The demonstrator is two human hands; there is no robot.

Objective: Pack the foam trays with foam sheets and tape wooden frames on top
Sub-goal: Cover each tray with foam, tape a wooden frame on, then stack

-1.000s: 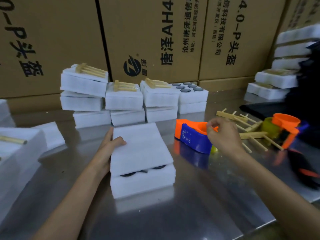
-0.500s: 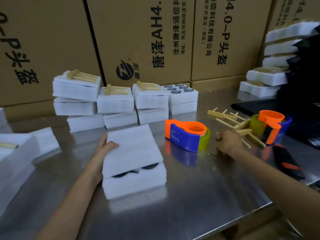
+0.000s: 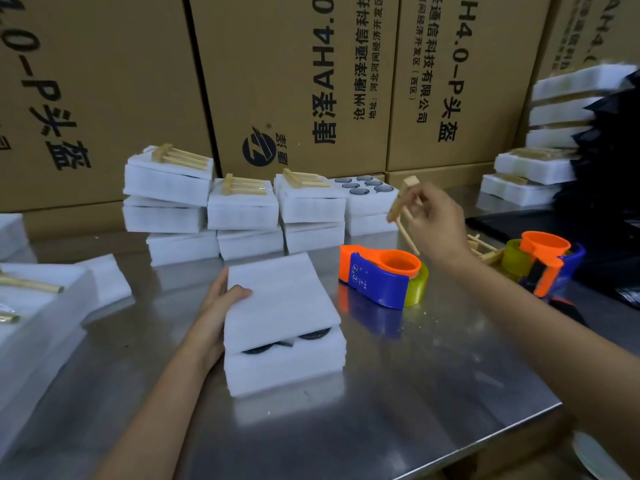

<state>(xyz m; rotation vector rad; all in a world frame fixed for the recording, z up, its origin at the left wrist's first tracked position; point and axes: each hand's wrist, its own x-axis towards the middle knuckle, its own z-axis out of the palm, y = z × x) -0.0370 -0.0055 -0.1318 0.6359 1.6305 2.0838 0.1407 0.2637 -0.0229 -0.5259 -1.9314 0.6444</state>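
A white foam tray lies in front of me on the steel table, with a foam sheet draped over it and dark round parts showing under the sheet's front edge. My left hand grips the tray's left side, thumb on the sheet. My right hand is raised above the table and pinches a small wooden frame, which hangs tilted. More wooden frames lie on the table to the right.
An orange-and-blue tape dispenser lies right of the tray; a second one stands farther right. Stacks of packed foam trays with frames line the back before cardboard boxes. More foam lies at left and right.
My right hand went from the pile of frames on the table up and to the left, now holding one wooden frame in the air. My left hand stayed on the tray.
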